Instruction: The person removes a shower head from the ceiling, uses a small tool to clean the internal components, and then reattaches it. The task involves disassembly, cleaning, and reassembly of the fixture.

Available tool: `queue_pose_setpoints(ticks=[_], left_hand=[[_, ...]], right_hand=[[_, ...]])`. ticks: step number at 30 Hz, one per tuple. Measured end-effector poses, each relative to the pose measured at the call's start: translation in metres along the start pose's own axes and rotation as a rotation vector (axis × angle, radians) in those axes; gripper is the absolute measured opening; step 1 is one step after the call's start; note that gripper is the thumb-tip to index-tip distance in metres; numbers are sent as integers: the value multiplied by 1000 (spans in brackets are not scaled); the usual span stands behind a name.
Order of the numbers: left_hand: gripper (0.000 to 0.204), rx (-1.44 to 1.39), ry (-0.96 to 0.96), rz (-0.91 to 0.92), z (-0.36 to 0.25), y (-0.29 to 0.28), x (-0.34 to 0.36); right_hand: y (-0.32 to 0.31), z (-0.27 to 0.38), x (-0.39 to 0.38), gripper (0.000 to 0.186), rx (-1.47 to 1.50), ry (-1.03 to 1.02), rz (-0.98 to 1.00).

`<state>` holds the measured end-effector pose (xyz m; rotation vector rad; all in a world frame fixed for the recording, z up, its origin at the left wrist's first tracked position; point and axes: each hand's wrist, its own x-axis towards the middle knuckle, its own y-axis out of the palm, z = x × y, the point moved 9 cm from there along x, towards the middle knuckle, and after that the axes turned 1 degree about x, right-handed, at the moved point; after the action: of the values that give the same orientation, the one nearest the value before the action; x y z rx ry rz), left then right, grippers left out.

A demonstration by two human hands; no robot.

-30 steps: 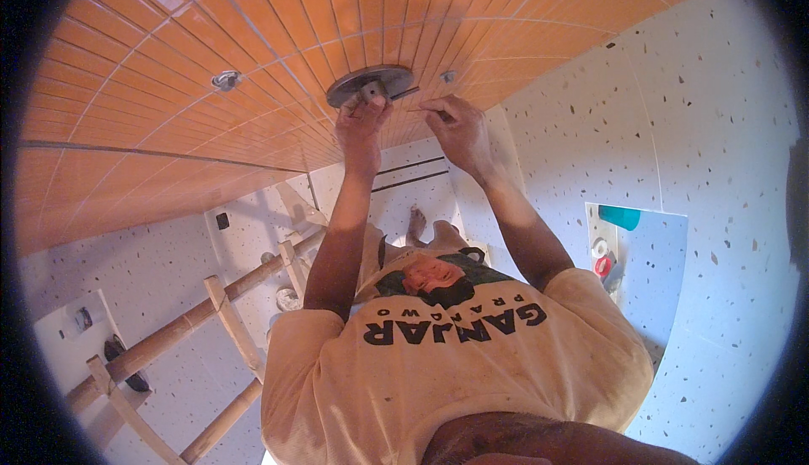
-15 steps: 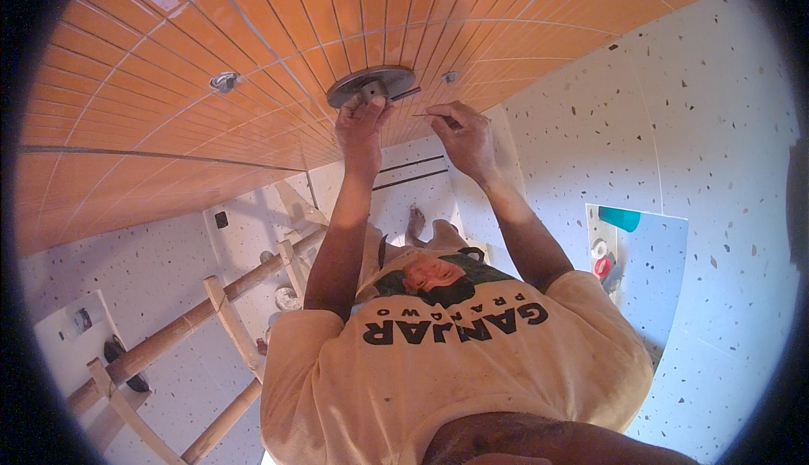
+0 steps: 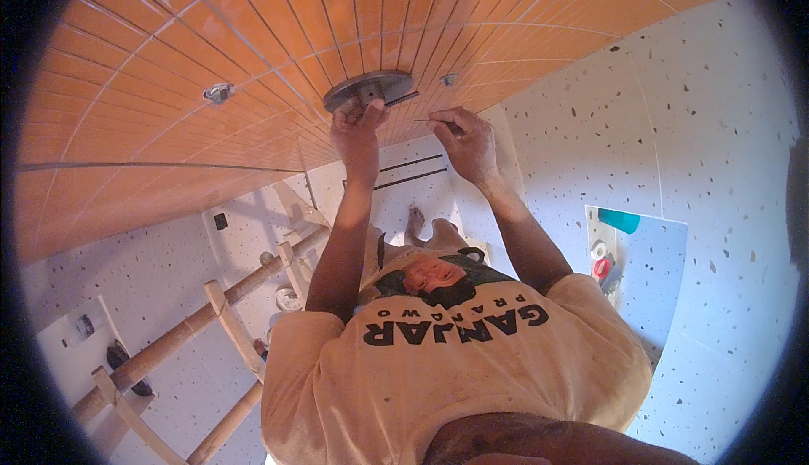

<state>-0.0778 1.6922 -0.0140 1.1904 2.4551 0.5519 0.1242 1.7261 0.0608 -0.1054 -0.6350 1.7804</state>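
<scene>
A round grey metal plate (image 3: 340,90) with a short hub (image 3: 371,92) at its middle sits against the orange tiled wall (image 3: 278,10). My left hand (image 3: 357,138) is closed, its thumb and fingers gripping at the hub just below the plate's rim. A dark, narrow bar (image 3: 404,98) sticks out to the right of the hub. Right of the plate, my right hand (image 3: 468,143) pinches a thin, rod-like piece (image 3: 422,120) that points left toward the hub. The rod's tip stands apart from the plate, and its exact kind is too small to tell.
Two metal fittings, one at left (image 3: 218,93) and one at right (image 3: 449,80), stick out of the orange tiles. A wooden ladder (image 3: 181,330) leans at lower left. In the speckled wall at right, a recess (image 3: 645,280) holds small items.
My left hand has shifted slightly down and left on the hub, showing more of it. My right hand keeps its pinch, almost unmoved. The view has tilted a little.
</scene>
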Motion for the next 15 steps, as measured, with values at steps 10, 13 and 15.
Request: queue_pose_setpoints(ticks=[10, 13, 15], left_hand=[[31, 472, 230, 6, -17, 7, -1], [37, 227, 202, -30, -3, 0, 1], [38, 353, 207, -47, -3, -1, 3]], right_hand=[[-2, 18, 14, 14, 44, -9, -31], [1, 29, 24, 16, 16, -53, -7], [5, 31, 32, 17, 37, -64, 7]])
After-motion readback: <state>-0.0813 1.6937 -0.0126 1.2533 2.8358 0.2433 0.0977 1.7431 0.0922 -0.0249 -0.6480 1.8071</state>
